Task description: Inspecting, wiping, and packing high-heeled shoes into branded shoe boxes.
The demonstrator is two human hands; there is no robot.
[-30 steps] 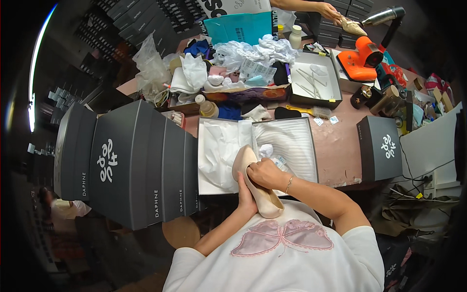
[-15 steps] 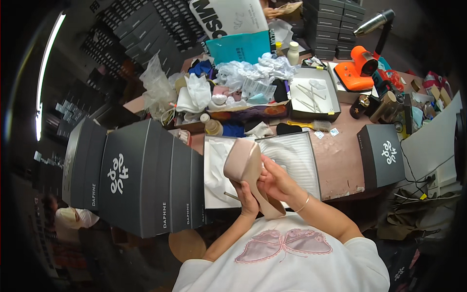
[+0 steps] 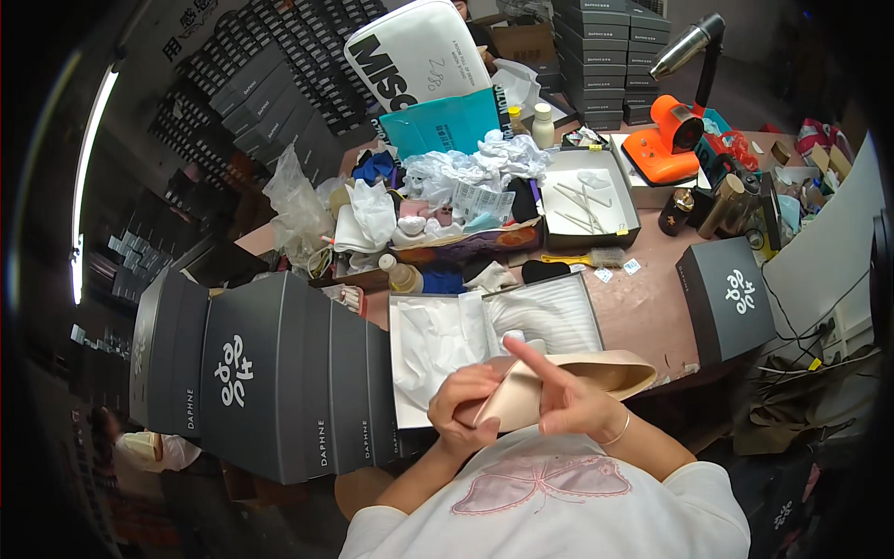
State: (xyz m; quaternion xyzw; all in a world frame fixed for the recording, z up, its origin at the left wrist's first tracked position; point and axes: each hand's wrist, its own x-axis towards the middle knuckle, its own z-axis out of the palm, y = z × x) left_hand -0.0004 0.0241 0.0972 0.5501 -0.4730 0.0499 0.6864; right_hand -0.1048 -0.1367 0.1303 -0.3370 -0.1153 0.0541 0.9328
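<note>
Item: one beige pointed shoe (image 3: pixel 568 384), lying on its side, toe toward 3 o'clock, held close to the person's chest at 6 o'clock of the picture, just over the near edge of an open shoe box (image 3: pixel 494 340).

Left hand (image 3: pixel 463 406): curled around the heel end of the shoe, fingers closed on it, at 9 o'clock of the shoe.

Right hand (image 3: pixel 570 402): laid over the middle of the shoe, forefinger stretched out toward 11 o'clock, the other fingers folded against the upper; a thin bracelet sat on the wrist. It steadied the shoe, though how firmly it gripped could not be told.

Open shoe box: white tissue paper (image 3: pixel 438 337) filled its left half, ribbed white lining showed in the right half.

Stack of dark grey shoe boxes (image 3: pixel 270 373): at 9 o'clock of the hands, touching the open box's left side.

Single dark grey box (image 3: pixel 726 298): at 2 o'clock of the hands, well apart from the open box, on the pink table (image 3: pixel 643 317).

Tray with white sticks (image 3: pixel 589 196): at 12 o'clock, beyond the open box.

Heap of crumpled paper and cloths (image 3: pixel 447 200): at 11 o'clock, beside the tray.

Orange device (image 3: pixel 663 140): at 1 o'clock, far side of the table.
</note>
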